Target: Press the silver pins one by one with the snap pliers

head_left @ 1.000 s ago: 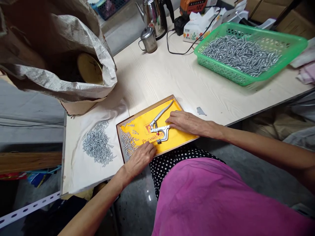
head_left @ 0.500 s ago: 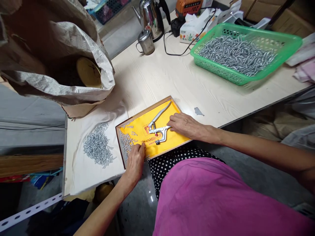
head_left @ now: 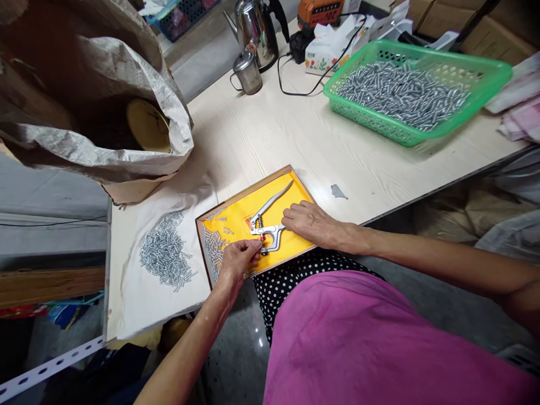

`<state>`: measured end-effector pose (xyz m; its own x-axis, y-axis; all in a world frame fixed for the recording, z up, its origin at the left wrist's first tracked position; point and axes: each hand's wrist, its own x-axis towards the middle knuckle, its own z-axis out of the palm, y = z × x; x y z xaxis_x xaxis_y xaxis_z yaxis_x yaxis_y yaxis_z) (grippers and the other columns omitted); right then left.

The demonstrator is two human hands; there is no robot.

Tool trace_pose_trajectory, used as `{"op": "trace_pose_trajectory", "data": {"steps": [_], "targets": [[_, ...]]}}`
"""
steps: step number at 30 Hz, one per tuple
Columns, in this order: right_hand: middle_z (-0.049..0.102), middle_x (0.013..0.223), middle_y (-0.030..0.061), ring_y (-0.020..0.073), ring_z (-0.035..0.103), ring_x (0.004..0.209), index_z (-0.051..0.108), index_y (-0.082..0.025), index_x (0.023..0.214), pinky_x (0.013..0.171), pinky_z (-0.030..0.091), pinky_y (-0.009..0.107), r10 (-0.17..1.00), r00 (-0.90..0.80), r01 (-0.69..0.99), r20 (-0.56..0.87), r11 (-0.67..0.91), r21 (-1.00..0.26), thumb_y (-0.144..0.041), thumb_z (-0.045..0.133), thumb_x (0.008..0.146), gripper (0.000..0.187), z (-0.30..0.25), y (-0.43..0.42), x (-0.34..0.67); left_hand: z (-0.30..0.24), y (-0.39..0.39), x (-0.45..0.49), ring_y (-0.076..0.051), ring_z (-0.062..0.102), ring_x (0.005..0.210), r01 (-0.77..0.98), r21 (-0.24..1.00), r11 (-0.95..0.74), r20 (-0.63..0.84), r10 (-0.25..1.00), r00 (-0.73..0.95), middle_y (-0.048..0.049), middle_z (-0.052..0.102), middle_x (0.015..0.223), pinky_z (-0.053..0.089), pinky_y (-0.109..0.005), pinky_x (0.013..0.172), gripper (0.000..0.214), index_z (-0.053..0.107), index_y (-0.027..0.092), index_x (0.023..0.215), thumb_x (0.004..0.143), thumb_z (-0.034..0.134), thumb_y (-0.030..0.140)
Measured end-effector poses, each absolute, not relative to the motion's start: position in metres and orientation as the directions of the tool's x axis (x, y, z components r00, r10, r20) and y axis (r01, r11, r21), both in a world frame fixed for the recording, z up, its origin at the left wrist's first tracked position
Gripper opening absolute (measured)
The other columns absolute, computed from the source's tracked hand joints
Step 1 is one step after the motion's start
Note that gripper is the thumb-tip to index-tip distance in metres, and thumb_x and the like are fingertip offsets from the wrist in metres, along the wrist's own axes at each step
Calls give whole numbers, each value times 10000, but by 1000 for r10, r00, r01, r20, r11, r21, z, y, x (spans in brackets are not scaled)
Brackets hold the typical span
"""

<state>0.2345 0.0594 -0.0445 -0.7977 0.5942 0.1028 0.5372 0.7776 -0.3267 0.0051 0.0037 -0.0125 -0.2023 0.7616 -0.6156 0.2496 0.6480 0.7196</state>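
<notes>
My right hand [head_left: 310,222] is closed around the lower handle of silver hand pliers [head_left: 272,229], a snap-fastener type with a spring and a red part at the jaw. The other handle sticks up, spread apart. My left hand [head_left: 240,256] pinches at the jaw end, fingertips together; what they hold is too small to make out. Both hands are over a shallow tray [head_left: 236,198] lined with yellow printed material. Small metal pins [head_left: 214,246] lie loose at the tray's left end, beside my left hand.
A pile of similar pins [head_left: 166,253] lies on white cloth left of the tray. A green basket [head_left: 405,135] full of metal pieces stands at the right. A large open sack [head_left: 147,177], a metal cup [head_left: 248,79], a kettle [head_left: 255,34] and a tissue box [head_left: 320,59] stand farther back.
My left hand has moved from the loose pins at the tray's left end, rightward to the pliers' jaw. My right hand keeps its hold on the handle.
</notes>
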Motion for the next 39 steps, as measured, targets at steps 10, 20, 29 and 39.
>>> {"op": "trace_pose_trajectory", "data": {"steps": [10,20,29,39], "targets": [[631,945,93,215,475,858,615,-163,951,713,254,351,603,-790,551,106,776,-308,-99,443,973,185,-52,59,233,-15,6,12,-82,487,472,253,710,658,-620,753,-219,7,599,520,399,-218,487,483,684,131,610,466,878,550],[627,928,85,215,478,858,615,-168,959,702,271,355,614,-772,554,163,776,-301,-93,453,963,179,-62,55,231,-17,11,5,-89,489,456,443,622,645,-661,736,-145,4,582,499,386,-217,484,393,632,148,572,618,795,502],[531,1382,204,336,480,1228,557,-128,1274,961,418,473,599,-784,515,165,775,-367,-519,695,854,590,-49,74,241,-13,6,1,-76,431,444,454,604,655,-710,701,-68,26,519,484,327,-217,465,481,594,154,560,541,825,576],[545,1333,212,369,459,1224,487,-86,1353,988,402,494,579,-807,527,119,796,-299,-692,697,742,886,-50,103,243,-10,-2,4,-84,448,457,442,596,671,-712,695,-95,20,549,495,326,-220,476,516,602,158,591,519,809,625]]}}
